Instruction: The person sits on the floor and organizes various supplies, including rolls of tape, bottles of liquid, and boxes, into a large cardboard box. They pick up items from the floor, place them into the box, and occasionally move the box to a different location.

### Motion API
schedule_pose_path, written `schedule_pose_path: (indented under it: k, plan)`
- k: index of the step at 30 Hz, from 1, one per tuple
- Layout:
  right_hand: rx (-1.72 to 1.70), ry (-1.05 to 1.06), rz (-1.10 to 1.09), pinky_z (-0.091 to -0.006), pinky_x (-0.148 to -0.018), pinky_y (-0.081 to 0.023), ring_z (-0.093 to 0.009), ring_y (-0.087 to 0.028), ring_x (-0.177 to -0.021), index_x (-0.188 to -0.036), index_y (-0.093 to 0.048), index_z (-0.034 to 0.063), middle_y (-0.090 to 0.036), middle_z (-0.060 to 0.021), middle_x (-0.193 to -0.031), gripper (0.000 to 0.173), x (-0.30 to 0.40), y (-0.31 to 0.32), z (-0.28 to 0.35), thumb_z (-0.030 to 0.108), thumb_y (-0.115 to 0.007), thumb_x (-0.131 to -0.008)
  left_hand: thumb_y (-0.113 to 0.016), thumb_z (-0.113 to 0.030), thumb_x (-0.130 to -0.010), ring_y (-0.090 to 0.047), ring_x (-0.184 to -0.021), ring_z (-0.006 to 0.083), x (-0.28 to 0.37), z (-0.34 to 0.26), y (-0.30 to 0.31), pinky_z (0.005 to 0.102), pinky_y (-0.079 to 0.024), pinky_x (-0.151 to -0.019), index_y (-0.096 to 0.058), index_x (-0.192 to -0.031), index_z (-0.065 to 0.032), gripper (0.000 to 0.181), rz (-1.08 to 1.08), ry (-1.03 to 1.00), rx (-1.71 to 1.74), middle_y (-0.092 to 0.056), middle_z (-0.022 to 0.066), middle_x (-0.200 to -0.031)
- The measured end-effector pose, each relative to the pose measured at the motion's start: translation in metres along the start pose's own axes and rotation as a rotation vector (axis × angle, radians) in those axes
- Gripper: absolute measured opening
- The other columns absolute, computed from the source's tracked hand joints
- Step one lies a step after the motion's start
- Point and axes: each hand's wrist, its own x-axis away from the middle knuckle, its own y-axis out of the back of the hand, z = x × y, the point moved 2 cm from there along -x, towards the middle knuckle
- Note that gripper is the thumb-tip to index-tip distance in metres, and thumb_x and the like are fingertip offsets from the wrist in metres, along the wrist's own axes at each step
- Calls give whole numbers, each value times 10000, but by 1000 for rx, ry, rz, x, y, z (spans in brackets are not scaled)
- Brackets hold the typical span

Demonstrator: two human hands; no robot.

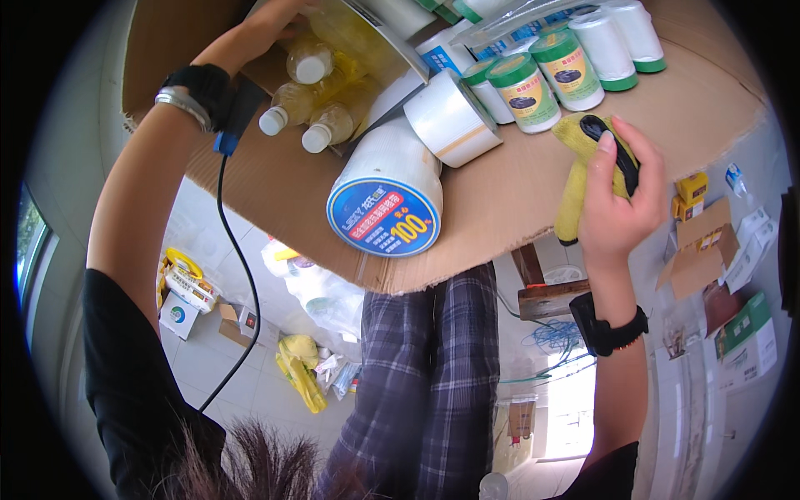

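Observation:
My right hand [622, 200] grips a folded yellow-green cloth [572, 200] with a black patch, just over the cardboard's right front edge. Up at the top left, my left hand [269, 28] reaches over a box [400, 37] holding bottles of yellow liquid [337, 122] with white caps. The picture's edge cuts off part of its fingers, so its grip is unclear. Between my hands, a large roll of mesh tape [400, 162] lies with its blue printed end towards me, touching a smaller white tape roll [431, 115]. Green-capped masking film rolls [524, 103] stand behind the cloth.
All these goods rest on a brown cardboard sheet [487, 206] with a ragged front edge. A black cable [240, 250] hangs at the left. Below on the floor lie yellow plastic packs [300, 369], an open carton [703, 240] and tangled blue cord [556, 337].

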Motion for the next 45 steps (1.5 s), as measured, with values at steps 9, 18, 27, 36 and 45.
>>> schedule_pose_path:
  k: [9, 18, 27, 36, 45]
  plan:
    - [110, -109, 70, -287, -655, -458, -202, -587, -743, -859, -583, 52, -600, -60, -825, 135, 7, 14, -2, 31, -584, -726, -599, -160, -651, -481, -939, 247, 104, -54, -79, 333, -367, -843, -502, -908, -72, 288, 58, -636, -888, -509, 88, -878]
    - [176, -49, -5, -303, -524, -449, -213, -567, -629, -843, -583, 120, -567, -27, -732, 157, 20, 22, -14, 70, -585, -693, -496, -109, -741, -467, -913, 259, 111, -62, -86, 340, -397, -811, -480, -974, -69, 237, -66, -641, -1131, -470, 97, -920]
    - [192, -67, 20, -312, -506, -443, -215, -564, -610, -841, -584, 135, -560, -21, -722, 169, 22, 23, -16, 73, -578, -684, -492, -82, -762, -459, -939, 255, 112, -55, -72, 321, -395, -831, -547, -878, -8, 148, -49, -570, -1132, -479, 101, -965]
    - [237, -96, 89, -323, -511, -444, -216, -565, -615, -846, -581, 140, -562, -19, -737, 161, 21, 26, -13, 88, -566, -695, -504, 6, -733, -411, -1003, 252, 112, -42, -53, 314, -345, -882, -610, -859, -32, 168, 160, -564, -947, -471, 95, -977]
    - [120, -168, 730, -381, -709, -430, -311, -534, -871, -1001, -494, 74, -551, -125, -940, 276, -16, -9, 36, 148, -537, -739, -536, -10, -731, -397, -1011, 293, 106, -23, -50, 352, -346, -881, -603, -889, -81, 186, -41, -687, -871, -445, 106, -1051]
